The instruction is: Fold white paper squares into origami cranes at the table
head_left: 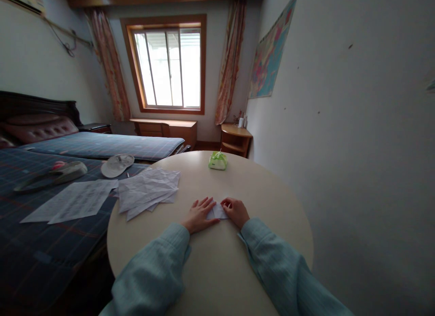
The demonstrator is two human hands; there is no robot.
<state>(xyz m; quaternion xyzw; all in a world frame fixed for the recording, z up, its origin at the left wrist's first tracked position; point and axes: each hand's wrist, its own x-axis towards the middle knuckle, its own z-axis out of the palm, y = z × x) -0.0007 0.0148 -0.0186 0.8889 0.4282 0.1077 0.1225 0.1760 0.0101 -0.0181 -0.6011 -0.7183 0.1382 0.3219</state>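
A small folded piece of white paper (218,211) lies on the pale round table (261,189), between my two hands. My left hand (201,215) rests flat with fingers spread, its fingertips and thumb on the paper's left side. Over the right side of the paper, my right hand (236,211) is closed, thumb and fingers pinched at its upper right edge. My hands cover parts of the paper, so its full shape is hidden.
A pile of creased white sheets (147,191) lies at the table's left edge. A green tissue pack (218,161) stands toward the far edge. Left of the table is a bed (41,234) with printed sheets (73,200), a cap (117,165) and a bag-like item (70,172). A wall (356,180) rises on the right.
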